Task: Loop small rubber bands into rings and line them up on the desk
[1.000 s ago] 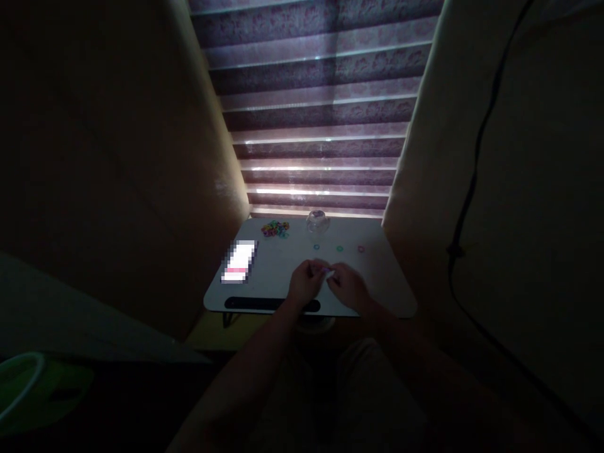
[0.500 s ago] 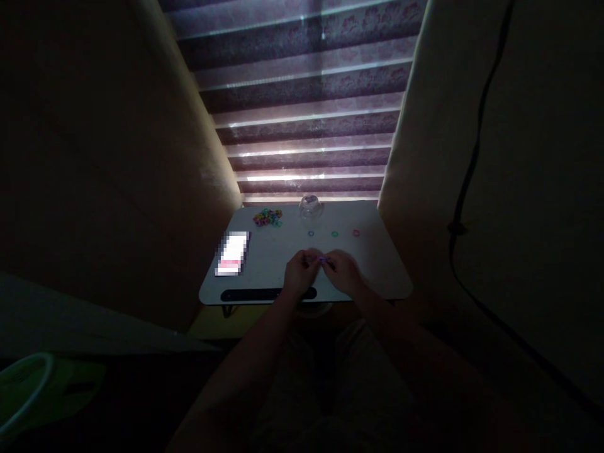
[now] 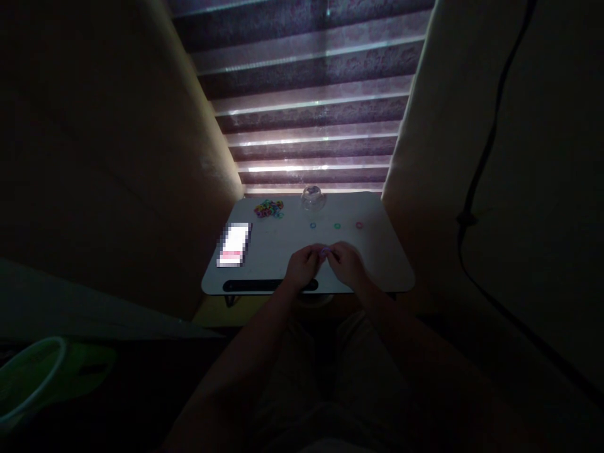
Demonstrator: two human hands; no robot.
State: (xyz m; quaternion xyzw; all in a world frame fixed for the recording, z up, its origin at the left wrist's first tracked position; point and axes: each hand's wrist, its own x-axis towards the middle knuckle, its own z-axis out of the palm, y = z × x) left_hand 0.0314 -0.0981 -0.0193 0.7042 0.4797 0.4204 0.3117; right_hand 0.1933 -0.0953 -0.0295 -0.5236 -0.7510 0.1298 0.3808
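Left hand (image 3: 301, 267) and right hand (image 3: 348, 263), nearly closed, pinch a purple band (image 3: 324, 251), more visible than before.

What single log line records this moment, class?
left hand: pinching small purple item | right hand: pinching same item | beyond hands: blue ring, green ring, pink ring, in a row | surface: white table

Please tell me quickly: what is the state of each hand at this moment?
Left hand: closed, pinching a small, purple, ring-shaped band.
Right hand: closed, apparently pinching the same band from its right side.
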